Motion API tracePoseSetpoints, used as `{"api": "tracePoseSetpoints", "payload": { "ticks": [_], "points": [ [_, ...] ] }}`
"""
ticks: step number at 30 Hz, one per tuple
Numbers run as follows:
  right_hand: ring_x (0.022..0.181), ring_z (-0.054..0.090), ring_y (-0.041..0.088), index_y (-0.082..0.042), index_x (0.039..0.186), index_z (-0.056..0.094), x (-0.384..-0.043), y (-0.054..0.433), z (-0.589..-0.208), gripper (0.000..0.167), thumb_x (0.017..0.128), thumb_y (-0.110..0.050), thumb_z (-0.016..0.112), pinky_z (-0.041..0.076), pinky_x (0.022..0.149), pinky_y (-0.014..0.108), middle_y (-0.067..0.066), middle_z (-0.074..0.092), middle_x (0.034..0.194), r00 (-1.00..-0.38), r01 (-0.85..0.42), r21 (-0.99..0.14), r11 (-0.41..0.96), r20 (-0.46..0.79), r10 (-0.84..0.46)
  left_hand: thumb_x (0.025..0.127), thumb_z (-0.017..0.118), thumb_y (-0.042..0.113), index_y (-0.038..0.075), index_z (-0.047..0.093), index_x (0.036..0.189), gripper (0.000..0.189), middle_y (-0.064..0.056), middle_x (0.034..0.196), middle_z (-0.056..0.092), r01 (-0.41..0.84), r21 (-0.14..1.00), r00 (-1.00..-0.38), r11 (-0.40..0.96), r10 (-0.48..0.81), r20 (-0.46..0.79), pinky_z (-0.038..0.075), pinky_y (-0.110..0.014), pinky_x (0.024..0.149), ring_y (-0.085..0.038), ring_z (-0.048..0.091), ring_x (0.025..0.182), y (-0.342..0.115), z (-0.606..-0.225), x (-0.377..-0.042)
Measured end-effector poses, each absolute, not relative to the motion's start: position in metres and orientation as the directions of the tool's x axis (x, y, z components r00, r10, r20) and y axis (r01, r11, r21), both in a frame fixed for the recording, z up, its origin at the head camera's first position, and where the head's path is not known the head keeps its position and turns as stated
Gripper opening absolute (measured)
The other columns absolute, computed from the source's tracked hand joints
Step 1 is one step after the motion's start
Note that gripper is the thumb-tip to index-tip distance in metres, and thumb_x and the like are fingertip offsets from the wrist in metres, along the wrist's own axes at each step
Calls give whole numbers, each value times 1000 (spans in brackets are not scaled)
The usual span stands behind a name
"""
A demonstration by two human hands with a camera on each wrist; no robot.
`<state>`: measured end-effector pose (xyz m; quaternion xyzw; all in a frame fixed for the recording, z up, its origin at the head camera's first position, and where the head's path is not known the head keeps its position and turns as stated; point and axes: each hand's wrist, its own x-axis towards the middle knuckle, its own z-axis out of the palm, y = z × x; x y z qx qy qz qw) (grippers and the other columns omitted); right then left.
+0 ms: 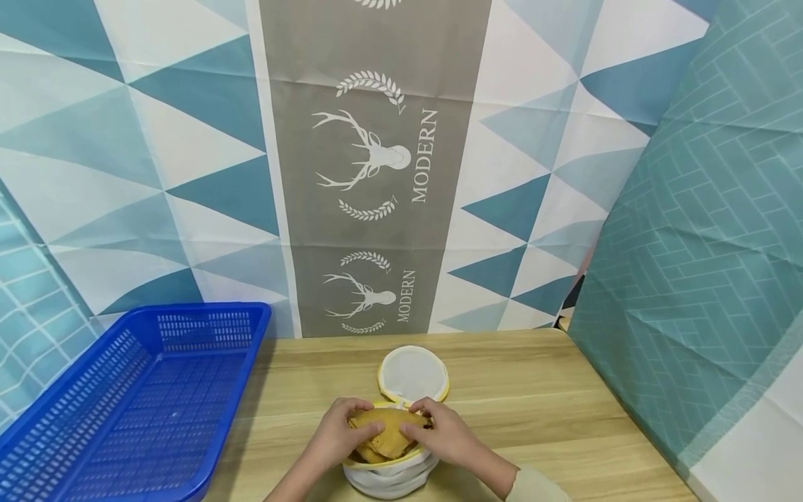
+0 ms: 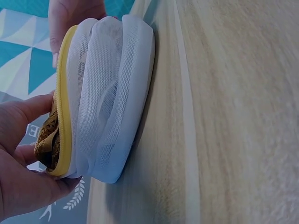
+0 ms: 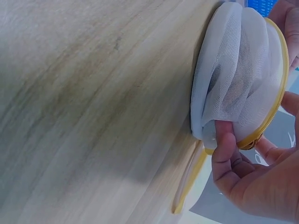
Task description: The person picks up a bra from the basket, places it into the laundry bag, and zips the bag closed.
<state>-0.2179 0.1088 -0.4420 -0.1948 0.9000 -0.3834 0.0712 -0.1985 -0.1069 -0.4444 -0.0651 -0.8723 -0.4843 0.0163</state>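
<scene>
A round white mesh laundry bag point(image 1: 389, 481) with a yellow zip rim stands on the table, its lid point(image 1: 414, 374) folded back behind it. A mustard-yellow bra point(image 1: 392, 432) with lace bulges from the mouth. At the left side, my left hand point(image 1: 345, 432) holds the bra, its thumb on top and fingers toward the rim. From the right, my right hand point(image 1: 447, 434) holds the bra's other side with the thumb on the cloth. In the right wrist view, some right fingers point(image 3: 226, 156) touch the outside of the mesh. The bra's lower part is hidden in the bag.
A large blue plastic basket point(image 1: 141, 404) with perforated sides stands at the left. The wooden table point(image 1: 527, 390) reaches back to a patterned cloth point(image 1: 376, 174), and a green patterned cloth point(image 1: 702, 244) hangs on the right.
</scene>
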Motion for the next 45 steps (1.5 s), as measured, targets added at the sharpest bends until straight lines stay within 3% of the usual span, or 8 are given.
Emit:
{"api": "tracePoseSetpoints", "payload": {
  "ticks": [7, 17, 21, 26, 30, 37, 45],
  "points": [
    [105, 59, 29, -8, 121, 56, -216, 107, -442, 60, 81, -51, 66, 49, 82, 44, 13, 60, 119, -912, -280, -710, 647, -15, -411, 75, 78, 31, 5, 64, 105, 42, -16, 114, 56, 130, 847, -990, 516, 113, 84, 46, -50, 86, -32, 55, 103, -108, -444, -198],
    [99, 58, 21, -8, 119, 56, -217, 109, -441, 56, 79, -44, 72, 49, 78, 35, 9, 61, 114, -898, -303, -725, 618, -1, -441, 76, 77, 32, 8, 64, 108, 42, -18, 116, 52, 157, 848, -982, 506, 173, 78, 47, -53, 87, -40, 55, 107, -107, -442, -197],
    [100, 56, 22, -6, 121, 54, -218, 114, -440, 53, 80, -33, 73, 48, 79, 36, 10, 59, 114, -881, -295, -753, 587, -23, -472, 76, 77, 31, 9, 65, 108, 41, -17, 116, 52, 174, 846, -979, 505, 185, 91, 45, -55, 89, -40, 53, 110, -107, -444, -198],
    [104, 53, 29, -4, 124, 51, -218, 118, -436, 48, 78, -5, 64, 46, 83, 46, 15, 56, 114, -873, -270, -771, 577, -56, -484, 73, 80, 25, 10, 66, 106, 39, -18, 115, 53, 177, 831, -980, 526, 170, 102, 44, -56, 90, -39, 53, 109, -106, -445, -198],
    [109, 51, 36, -4, 125, 50, -218, 119, -434, 49, 77, 4, 57, 46, 80, 46, 21, 54, 118, -884, -250, -772, 584, -63, -463, 70, 81, 21, 11, 66, 103, 37, -16, 112, 53, 180, 817, -981, 548, 156, 111, 43, -55, 91, -36, 53, 108, -103, -446, -197],
    [75, 50, 19, -4, 119, 53, -221, 119, -437, 40, 81, 7, 50, 42, 57, 25, 15, 59, 102, -920, -246, -770, 590, -7, -392, 70, 81, 13, 12, 66, 101, 35, -10, 105, 54, 203, 787, -978, 583, 153, 139, 45, -50, 89, -30, 55, 102, -102, -449, -198],
    [58, 39, 9, -4, 117, 55, -222, 117, -433, 38, 81, 8, 50, 34, 48, 19, 7, 55, 91, -934, -255, -772, 582, 41, -355, 71, 79, 10, 10, 68, 102, 33, -8, 103, 54, 243, 746, -970, 620, 180, 166, 48, -43, 83, -24, 54, 97, -101, -450, -198]
  ]
}}
